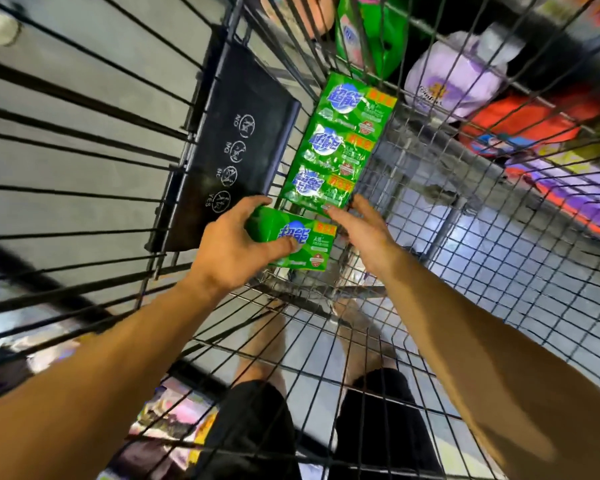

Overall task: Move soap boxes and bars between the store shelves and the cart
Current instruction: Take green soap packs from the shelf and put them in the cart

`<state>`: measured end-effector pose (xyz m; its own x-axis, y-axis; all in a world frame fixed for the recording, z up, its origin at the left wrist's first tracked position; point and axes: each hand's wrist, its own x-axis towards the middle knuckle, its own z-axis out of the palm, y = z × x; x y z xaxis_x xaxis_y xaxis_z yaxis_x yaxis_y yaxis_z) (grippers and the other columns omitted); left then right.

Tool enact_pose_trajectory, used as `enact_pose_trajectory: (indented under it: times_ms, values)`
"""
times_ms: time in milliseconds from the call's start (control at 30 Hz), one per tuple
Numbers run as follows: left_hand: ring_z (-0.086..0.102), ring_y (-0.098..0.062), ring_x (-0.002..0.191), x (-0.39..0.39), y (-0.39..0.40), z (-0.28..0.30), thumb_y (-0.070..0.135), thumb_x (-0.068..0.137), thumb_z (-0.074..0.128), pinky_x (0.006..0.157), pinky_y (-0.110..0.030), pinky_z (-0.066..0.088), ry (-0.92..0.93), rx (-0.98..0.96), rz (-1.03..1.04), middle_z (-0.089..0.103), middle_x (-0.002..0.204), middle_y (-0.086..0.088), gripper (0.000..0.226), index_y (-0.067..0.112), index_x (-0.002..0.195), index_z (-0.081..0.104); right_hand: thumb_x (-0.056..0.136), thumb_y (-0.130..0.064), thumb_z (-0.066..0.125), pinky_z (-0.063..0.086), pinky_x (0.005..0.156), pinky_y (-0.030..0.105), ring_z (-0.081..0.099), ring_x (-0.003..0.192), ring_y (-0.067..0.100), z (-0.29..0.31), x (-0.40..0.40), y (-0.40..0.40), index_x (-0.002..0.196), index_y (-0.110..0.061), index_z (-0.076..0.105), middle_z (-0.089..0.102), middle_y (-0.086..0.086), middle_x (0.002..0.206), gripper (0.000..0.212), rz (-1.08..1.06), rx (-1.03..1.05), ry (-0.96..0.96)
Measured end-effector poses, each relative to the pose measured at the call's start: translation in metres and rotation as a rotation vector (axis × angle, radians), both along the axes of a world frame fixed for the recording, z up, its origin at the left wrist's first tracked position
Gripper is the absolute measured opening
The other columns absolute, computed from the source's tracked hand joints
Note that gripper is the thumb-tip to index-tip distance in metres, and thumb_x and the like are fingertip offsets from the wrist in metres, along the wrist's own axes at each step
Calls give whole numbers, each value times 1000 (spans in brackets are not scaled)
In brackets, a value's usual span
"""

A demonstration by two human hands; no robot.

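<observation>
Inside the wire cart (430,237), three green soap bars (340,143) in shiny wrappers lie in a row against its far corner. My left hand (232,247) grips a fourth green soap bar (302,244) just in front of that row, thumb over its blue logo. My right hand (364,233) reaches in beside it with straight fingers, its fingertips touching the near end of the row's nearest bar.
The cart's black fold-down child seat flap (236,147) with white pictograms stands left of the bars. Beyond the cart's right side, low shelves hold green bags (364,32), a purple-white pack (454,84) and red packs (520,129). My legs show through the mesh below.
</observation>
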<state>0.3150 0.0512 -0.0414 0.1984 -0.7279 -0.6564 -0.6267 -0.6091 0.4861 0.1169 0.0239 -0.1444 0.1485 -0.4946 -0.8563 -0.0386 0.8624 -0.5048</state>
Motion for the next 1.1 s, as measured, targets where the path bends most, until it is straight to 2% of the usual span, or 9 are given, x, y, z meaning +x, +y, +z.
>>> enact_pose_trajectory:
  times_ms: [100, 200, 267, 367, 433, 633, 767, 900, 1100]
  values:
    - [59, -6, 91, 0, 0, -1, 44, 66, 85, 71, -1, 37, 11, 15, 16, 61, 99, 12, 74, 29, 133, 56, 80, -37, 81, 31, 118, 47, 34, 144, 24, 0, 9, -3, 155, -27, 28, 27, 0, 162, 93, -172, 82, -40]
    - [58, -5, 90, 0, 2, -1, 43, 66, 86, 69, 6, 35, -1, 17, 18, 62, 99, 11, 74, 29, 133, 57, 50, -48, 94, 34, 114, 55, 43, 138, 24, -4, 13, 3, 149, -31, 38, 38, 2, 156, 115, -241, 84, -132]
    - [58, -1, 85, 1, 3, -2, 41, 66, 87, 67, 8, 33, -4, 16, 26, 63, 99, 9, 73, 28, 131, 58, 52, -45, 93, 34, 115, 56, 42, 139, 24, -5, 14, 7, 149, -30, 38, 36, 2, 157, 113, -283, 78, -142]
    - [52, 15, 76, 2, 5, -2, 39, 65, 88, 64, 9, 30, -2, 21, 49, 60, 91, 16, 71, 29, 130, 59, 89, -12, 70, 32, 116, 43, 42, 136, 20, 4, 16, 5, 147, -18, 40, 43, -3, 147, 66, -316, 112, -128]
    - [50, 18, 77, 3, 7, -1, 39, 65, 89, 64, 9, 31, 7, 24, 63, 58, 89, 18, 72, 29, 130, 59, 93, -1, 61, 40, 105, 36, 52, 117, 19, -2, 13, 5, 123, -19, 54, 56, -7, 120, 36, -303, 126, -154]
    - [58, 1, 84, 14, 18, 1, 39, 65, 88, 67, 8, 34, 9, 46, 45, 60, 95, 14, 74, 30, 132, 58, 81, -19, 81, 46, 99, 42, 63, 105, 23, -5, 33, -7, 111, -16, 58, 65, -1, 103, 38, -166, 99, 63]
    - [53, 14, 80, 21, 24, 0, 38, 65, 89, 65, 8, 33, 1, 44, 30, 57, 88, 22, 74, 31, 132, 58, 85, -28, 76, 44, 69, 24, 54, 77, 14, -4, 41, -16, 74, -23, 51, 52, -6, 76, 28, 35, 59, 188]
    - [53, 12, 78, 26, 25, 0, 41, 65, 88, 64, 9, 32, -1, 57, 31, 58, 89, 19, 73, 32, 131, 58, 81, -32, 80, 41, 71, 26, 58, 82, 14, -2, 36, -10, 83, -19, 64, 63, -4, 85, 21, 59, 37, 208]
    - [61, 0, 78, 24, 26, 15, 43, 64, 88, 66, 3, 38, -6, 74, 13, 63, 92, 14, 73, 32, 130, 58, 81, -31, 80, 40, 54, 20, 57, 70, 8, 29, 6, 2, 88, -16, 68, 63, -8, 74, 21, 71, -24, 306]
